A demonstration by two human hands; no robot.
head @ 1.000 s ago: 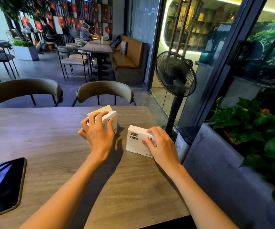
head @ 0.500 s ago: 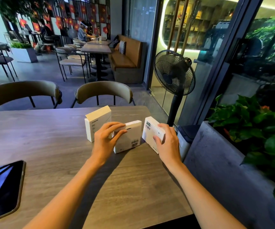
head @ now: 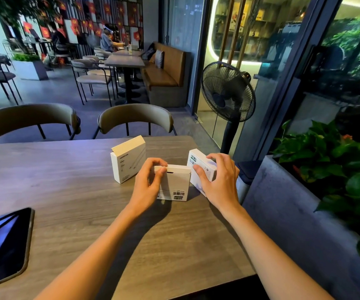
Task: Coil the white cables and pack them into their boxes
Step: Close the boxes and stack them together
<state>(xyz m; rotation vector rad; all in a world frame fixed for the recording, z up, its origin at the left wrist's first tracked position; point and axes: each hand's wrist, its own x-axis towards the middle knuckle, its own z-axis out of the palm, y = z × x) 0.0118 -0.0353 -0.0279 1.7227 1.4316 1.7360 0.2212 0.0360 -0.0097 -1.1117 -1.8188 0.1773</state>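
Three white cable boxes stand on the wooden table (head: 66, 191). The left box (head: 128, 159) stands upright by itself, untouched. My left hand (head: 147, 187) pinches the top left corner of the middle box (head: 174, 185), which stands upright with its barcode side facing me. My right hand (head: 218, 180) grips the right box (head: 200, 167), which stands tilted near the table's right edge and touches the middle box. All the boxes look closed. No white cable is in view.
A black phone (head: 4, 245) lies at the table's near left. Two chairs (head: 136, 120) stand at the far side. A black standing fan (head: 228, 98) and a grey planter with green plants (head: 326, 169) are to the right of the table.
My left hand took a second box from beside the left one and stood it in the middle. My right hand tipped its box up and shifted it right. The left box stayed in place.
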